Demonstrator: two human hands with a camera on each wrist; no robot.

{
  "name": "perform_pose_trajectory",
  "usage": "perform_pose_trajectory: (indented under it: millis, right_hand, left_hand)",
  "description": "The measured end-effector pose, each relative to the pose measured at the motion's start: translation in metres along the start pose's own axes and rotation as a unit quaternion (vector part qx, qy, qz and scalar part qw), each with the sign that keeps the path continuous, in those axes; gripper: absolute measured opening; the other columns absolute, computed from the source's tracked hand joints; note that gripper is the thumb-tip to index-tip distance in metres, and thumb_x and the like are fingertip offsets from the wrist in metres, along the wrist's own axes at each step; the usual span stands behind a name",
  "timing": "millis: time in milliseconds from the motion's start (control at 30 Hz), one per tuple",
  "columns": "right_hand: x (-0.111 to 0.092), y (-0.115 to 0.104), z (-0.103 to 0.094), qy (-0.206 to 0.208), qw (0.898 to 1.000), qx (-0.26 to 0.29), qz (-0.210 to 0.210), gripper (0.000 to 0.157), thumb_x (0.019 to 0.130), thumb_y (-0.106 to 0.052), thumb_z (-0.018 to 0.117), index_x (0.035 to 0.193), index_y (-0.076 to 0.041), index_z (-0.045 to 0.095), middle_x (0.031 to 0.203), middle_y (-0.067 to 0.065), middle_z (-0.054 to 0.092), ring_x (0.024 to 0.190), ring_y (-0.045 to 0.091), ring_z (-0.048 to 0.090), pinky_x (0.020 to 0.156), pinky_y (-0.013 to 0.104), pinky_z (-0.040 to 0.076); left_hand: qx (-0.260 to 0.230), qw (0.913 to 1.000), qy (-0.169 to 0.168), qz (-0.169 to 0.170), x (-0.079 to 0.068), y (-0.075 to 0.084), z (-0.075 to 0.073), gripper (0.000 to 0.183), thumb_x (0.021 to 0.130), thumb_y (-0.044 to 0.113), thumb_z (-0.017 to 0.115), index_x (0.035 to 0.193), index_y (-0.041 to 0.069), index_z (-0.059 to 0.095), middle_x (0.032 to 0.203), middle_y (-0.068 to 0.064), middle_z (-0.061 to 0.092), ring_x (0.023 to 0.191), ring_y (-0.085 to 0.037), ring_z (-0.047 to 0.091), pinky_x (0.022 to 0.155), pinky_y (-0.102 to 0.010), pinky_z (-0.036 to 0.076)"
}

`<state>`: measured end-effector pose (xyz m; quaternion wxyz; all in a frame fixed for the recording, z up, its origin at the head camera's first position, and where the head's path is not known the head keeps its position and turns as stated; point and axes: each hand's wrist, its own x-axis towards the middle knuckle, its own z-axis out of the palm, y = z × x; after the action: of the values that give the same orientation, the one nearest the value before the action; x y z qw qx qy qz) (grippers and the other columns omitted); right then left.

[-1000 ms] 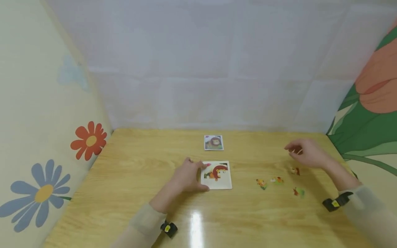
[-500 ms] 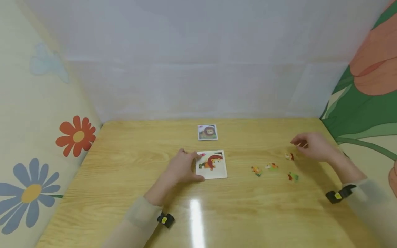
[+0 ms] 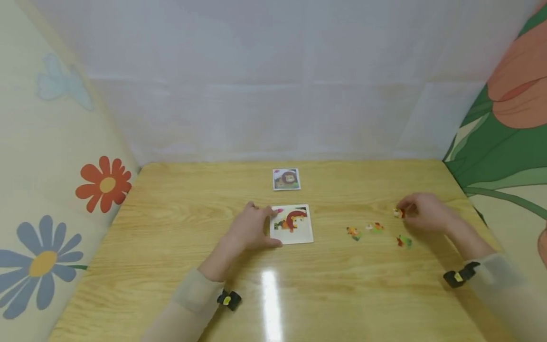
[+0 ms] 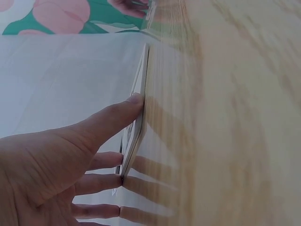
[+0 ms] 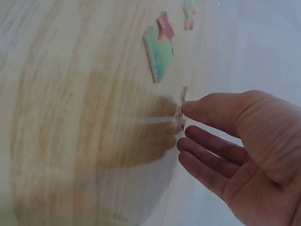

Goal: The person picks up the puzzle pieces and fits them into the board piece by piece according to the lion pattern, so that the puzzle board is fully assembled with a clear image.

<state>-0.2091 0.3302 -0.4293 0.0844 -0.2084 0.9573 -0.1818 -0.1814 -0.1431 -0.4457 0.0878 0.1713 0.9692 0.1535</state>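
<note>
My left hand (image 3: 252,229) holds the left side of a square puzzle board (image 3: 303,236), thumb at the near edge and index finger at the upper left. In the left wrist view the thumb (image 4: 113,120) lies along the thin board (image 4: 138,110), fingertips at its far side. The board shows part of a lion picture beside bare white areas. At the right, my right hand (image 3: 429,212) pinches a small brown-and-white puzzle piece (image 3: 398,213) at the table. In the right wrist view the thumb (image 5: 211,110) touches this piece (image 5: 180,117); the index finger is mostly hidden.
Other puzzle pieces lie between the hands: an orange-and-green one (image 3: 353,232), an orange one (image 3: 375,227) and a red-and-green one (image 3: 404,241). Behind the board lies a lion picture card (image 3: 287,179). A white sheet (image 3: 273,95) hangs at the table's back edge.
My right hand has come down from above the table to the brown-and-white puzzle piece, its fingertips now on it. The left hand stays at the board. The head view has shifted slightly.
</note>
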Motion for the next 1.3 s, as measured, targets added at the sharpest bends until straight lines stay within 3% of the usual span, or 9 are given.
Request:
perform_pose_trajectory:
  millis: [267, 467, 667, 1000, 1300]
  right_hand:
    - [0.006, 0.004, 0.006, 0.019, 1.000, -0.016, -0.013, 0.023, 0.086, 0.001, 0.077, 0.109, 0.004, 0.076, 0.097, 0.014, 0.077, 0.086, 0.028, 0.073, 0.074, 0.045, 0.061]
    - [0.008, 0.006, 0.013, 0.043, 0.999, -0.015, -0.013, 0.027, 0.083, -0.006, 0.081, 0.108, 0.001, 0.077, 0.093, 0.007, 0.078, 0.083, 0.019, 0.071, 0.074, 0.038, 0.061]
    - [0.012, 0.001, 0.012, 0.066, 0.998, -0.008, -0.010, 0.028, 0.084, -0.008, 0.081, 0.110, -0.001, 0.078, 0.092, 0.005, 0.077, 0.083, 0.018, 0.070, 0.074, 0.039, 0.060]
    - [0.031, -0.030, 0.003, 0.110, 0.993, 0.022, -0.040, 0.028, 0.086, -0.007, 0.082, 0.113, -0.002, 0.077, 0.104, 0.013, 0.078, 0.083, 0.020, 0.076, 0.072, 0.037, 0.064]
    - [0.054, -0.066, 0.005, 0.124, 0.988, 0.053, -0.070, 0.031, 0.086, -0.006, 0.082, 0.116, -0.003, 0.077, 0.107, 0.012, 0.079, 0.086, 0.022, 0.076, 0.079, 0.047, 0.065]
  left_hand:
    - [0.002, 1.0000, -0.002, -0.004, 0.000, 0.001, -0.003, 0.085, 0.070, 0.054, 0.097, 0.136, 0.010, 0.068, 0.114, -0.014, 0.074, 0.112, -0.034, 0.059, 0.096, -0.049, 0.059]
    - [0.006, 1.0000, 0.000, -0.004, -0.002, -0.002, -0.002, 0.084, 0.069, 0.053, 0.098, 0.136, 0.011, 0.069, 0.117, -0.014, 0.075, 0.117, -0.036, 0.060, 0.099, -0.050, 0.059]
    - [0.010, 0.9999, 0.005, 0.008, -0.002, -0.001, -0.001, 0.087, 0.069, 0.055, 0.097, 0.138, 0.010, 0.068, 0.117, -0.015, 0.076, 0.117, -0.039, 0.061, 0.099, -0.052, 0.059]
    - [0.003, 1.0000, 0.005, -0.003, -0.003, -0.001, 0.002, 0.086, 0.068, 0.054, 0.098, 0.137, 0.012, 0.069, 0.117, -0.014, 0.075, 0.117, -0.037, 0.062, 0.100, -0.052, 0.059]
    - [-0.004, 0.9999, 0.012, 0.003, -0.006, 0.001, 0.000, 0.084, 0.068, 0.053, 0.098, 0.135, 0.011, 0.070, 0.112, -0.013, 0.074, 0.111, -0.033, 0.060, 0.096, -0.049, 0.060]
